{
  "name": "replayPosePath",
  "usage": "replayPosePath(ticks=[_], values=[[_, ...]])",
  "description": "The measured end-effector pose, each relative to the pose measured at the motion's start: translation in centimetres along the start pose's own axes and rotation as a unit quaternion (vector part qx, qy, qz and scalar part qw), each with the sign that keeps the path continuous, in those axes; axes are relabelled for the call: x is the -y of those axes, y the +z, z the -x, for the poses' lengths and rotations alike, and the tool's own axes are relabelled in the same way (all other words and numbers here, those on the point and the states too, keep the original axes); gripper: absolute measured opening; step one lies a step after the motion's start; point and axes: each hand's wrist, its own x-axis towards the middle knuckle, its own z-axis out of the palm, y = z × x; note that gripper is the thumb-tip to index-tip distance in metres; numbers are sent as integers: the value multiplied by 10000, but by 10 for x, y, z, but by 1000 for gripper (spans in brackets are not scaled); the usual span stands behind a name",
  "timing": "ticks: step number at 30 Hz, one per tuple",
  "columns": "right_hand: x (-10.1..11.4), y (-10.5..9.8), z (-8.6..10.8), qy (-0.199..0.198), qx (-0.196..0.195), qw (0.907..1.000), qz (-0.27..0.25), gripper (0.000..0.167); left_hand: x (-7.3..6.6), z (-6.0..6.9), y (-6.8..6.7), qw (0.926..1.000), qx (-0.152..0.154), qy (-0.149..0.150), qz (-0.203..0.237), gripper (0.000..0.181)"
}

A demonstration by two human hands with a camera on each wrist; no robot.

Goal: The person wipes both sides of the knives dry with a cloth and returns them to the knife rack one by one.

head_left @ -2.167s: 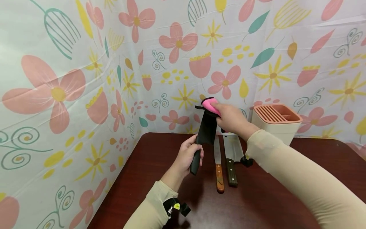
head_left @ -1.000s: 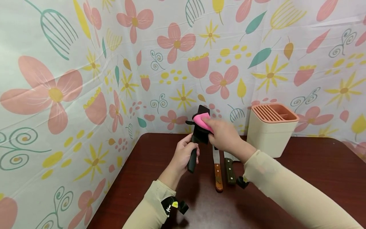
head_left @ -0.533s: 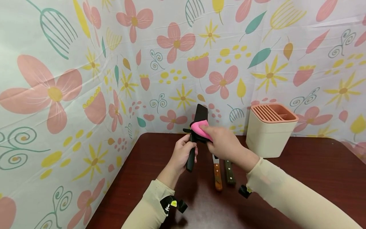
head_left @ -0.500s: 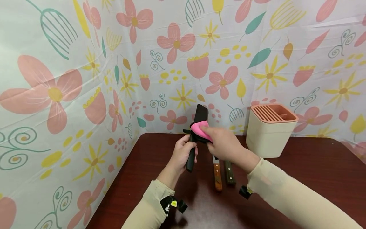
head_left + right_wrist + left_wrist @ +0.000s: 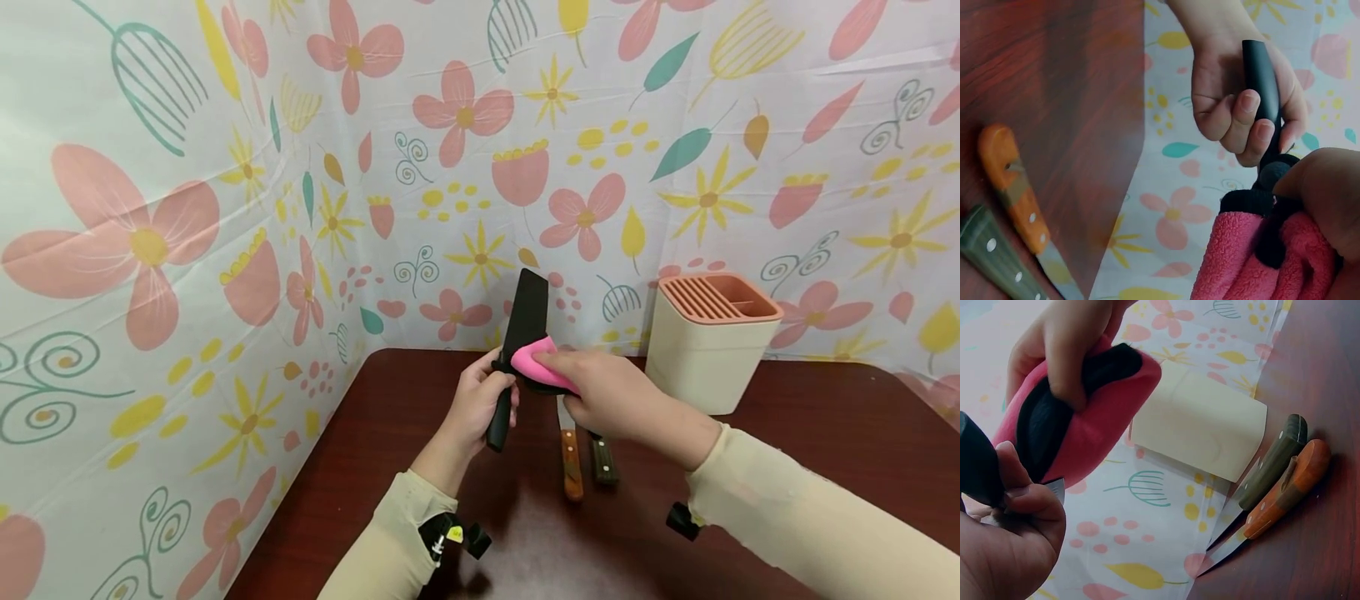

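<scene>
In the head view my left hand [image 5: 476, 404] grips the black handle of a knife whose dark blade [image 5: 531, 304] points up and away, above the table. My right hand [image 5: 615, 392] pinches a pink cloth with black edging [image 5: 534, 360] against the lower blade, near the handle. The right wrist view has the left fingers curled round the black handle [image 5: 1261, 78], with the bunched pink cloth [image 5: 1235, 250] beside it. In the left wrist view the cloth [image 5: 1104, 425] covers most of the blade.
On the dark red table [image 5: 360, 467] lie a knife with an orange-brown handle [image 5: 572, 467] and a cleaver with a dark green handle [image 5: 603, 462], partly hidden under the right hand. A cream holder with an orange slotted top [image 5: 693, 358] stands behind at the right.
The right hand and cloth have moved down the blade toward the handle and a little right, uncovering more of the upper blade. The left hand keeps its grip on the handle.
</scene>
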Motion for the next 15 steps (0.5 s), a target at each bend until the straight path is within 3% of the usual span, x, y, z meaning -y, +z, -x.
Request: replayPosePath(ticks=[7,15], values=[[-14,-27,3,166,338,9992,-160,56,-1,1,-2,9997,221,83,3,50],[-40,-74,-33,882,296,9926,-774,63,-1,2,2,9993,325,-59,159,50]])
